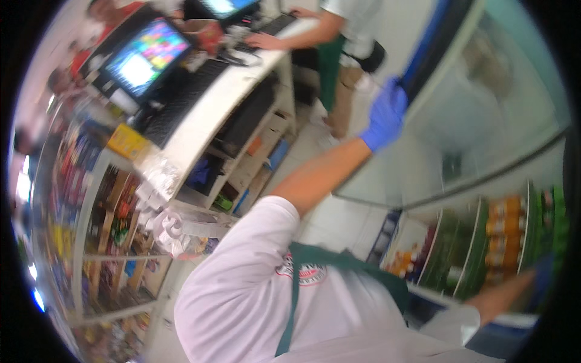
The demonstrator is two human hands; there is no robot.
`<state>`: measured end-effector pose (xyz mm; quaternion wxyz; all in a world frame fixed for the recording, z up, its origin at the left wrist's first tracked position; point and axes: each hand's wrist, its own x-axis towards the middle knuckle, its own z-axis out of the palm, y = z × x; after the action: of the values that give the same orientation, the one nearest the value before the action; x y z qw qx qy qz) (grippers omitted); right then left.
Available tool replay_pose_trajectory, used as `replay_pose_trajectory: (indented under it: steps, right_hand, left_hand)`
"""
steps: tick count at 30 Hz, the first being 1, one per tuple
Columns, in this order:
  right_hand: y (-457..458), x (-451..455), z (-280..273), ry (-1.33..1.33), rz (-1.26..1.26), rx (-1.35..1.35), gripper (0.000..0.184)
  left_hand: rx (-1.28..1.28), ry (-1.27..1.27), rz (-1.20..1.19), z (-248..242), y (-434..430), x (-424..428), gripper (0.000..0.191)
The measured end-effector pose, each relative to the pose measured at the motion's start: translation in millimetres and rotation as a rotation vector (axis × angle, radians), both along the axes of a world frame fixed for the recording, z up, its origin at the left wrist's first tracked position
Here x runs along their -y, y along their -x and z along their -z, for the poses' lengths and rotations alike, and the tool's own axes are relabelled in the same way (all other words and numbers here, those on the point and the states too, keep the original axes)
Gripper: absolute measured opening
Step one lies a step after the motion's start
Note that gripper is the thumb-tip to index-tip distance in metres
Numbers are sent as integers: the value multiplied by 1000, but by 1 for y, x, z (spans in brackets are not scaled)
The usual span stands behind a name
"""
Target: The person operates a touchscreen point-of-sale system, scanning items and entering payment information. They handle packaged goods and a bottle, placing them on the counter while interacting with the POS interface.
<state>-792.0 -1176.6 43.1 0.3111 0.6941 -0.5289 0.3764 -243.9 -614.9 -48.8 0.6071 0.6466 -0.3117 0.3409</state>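
My left hand (388,115), in a blue glove, has its fingers closed around the edge of a glass cooler door (454,113) that stands swung out in front of me. The door's frame is blue and black there. At the far right my right hand (542,281), also gloved in blue, reaches in by the lower right of the cooler shelves. It is dark and blurred, and its fingers cannot be made out. Close to it stand orange-coloured bottles (504,231) and green bottles (547,222) in rows.
A white counter (195,118) with a monitor (147,56) and keyboard (181,100) runs along the left. Another person's hand (268,41) rests on its far end. Below are open shelves (254,159), crumpled white paper (170,231) and a glass display case (81,277). More people are beyond the counter.
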Motion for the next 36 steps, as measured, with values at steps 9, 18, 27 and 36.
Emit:
replay_pose_trajectory:
  steps: [9, 18, 27, 36]
  right_hand:
    - [-206, -337, 183, -626, -1014, -400, 27]
    - [-155, -246, 315, -848, -101, 841, 34]
    - [-96, -123, 408, -1125, 321, 715, 38]
    - [-84, -49, 461, -1126, 403, 651, 40]
  left_hand:
    - [93, -484, -332, 12, -63, -34, 42]
    - [-109, 43, 52, 23, -108, -47, 55]
    - [-194, 68, -55, -19, -21, -42, 63]
    - [-177, 78, -199, -20, -18, -59, 56]
